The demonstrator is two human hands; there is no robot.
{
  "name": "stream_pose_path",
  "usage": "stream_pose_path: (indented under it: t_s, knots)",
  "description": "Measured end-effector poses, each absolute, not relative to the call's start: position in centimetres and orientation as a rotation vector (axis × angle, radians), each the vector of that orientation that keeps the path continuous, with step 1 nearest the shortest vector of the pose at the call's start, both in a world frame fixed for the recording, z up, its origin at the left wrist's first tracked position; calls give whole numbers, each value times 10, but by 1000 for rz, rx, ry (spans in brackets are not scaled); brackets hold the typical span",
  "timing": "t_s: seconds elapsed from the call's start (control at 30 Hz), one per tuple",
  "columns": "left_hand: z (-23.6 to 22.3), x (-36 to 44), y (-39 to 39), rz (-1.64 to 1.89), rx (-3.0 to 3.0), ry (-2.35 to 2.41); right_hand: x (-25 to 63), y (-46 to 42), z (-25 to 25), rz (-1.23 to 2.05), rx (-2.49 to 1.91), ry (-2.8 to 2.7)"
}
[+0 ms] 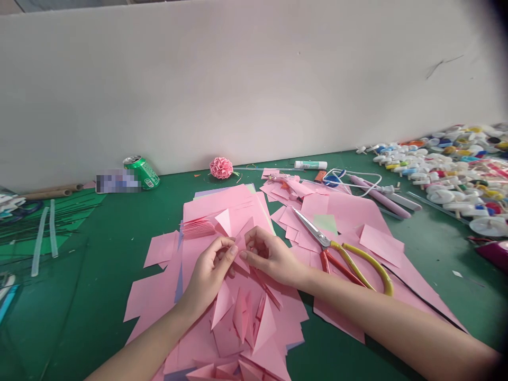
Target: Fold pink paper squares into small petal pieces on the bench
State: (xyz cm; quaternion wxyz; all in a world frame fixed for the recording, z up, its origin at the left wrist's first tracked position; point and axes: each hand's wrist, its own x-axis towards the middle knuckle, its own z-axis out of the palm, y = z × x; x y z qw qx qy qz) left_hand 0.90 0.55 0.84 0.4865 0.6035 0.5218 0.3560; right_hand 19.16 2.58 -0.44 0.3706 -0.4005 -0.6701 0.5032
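Between my two hands is a small folded piece of pink paper (240,247). My left hand (216,259) pinches its left side between thumb and fingers. On the other side, my right hand (270,255) grips it with thumb and curled fingers. Both hands hover over a spread of pink paper sheets (194,338). Just below them lie several folded pink paper pieces (248,317), and more sit at the bottom edge. A stack of pink paper slips (198,226) is beyond my left hand. Scissors (331,246) with yellow and red handles rest to the right of my right hand.
A pink paper ball (221,168), a green can (142,172) and a glue stick (310,165) stand or lie along the white wall (238,79). At right are a lilac glue gun (381,196) and many colourful plastic bits (448,174). Clear glue sticks (39,241) lie at left.
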Motion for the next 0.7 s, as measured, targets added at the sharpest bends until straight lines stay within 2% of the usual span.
stream_pose_path:
  t_s: [0.33,0.7]
  knots:
    - [4,10,7,835,1489,1277,191,25,-3,1247,-1023,-1756]
    - [9,11,7,992,1564,1324,191,25,-2,1265,-1054,-1821]
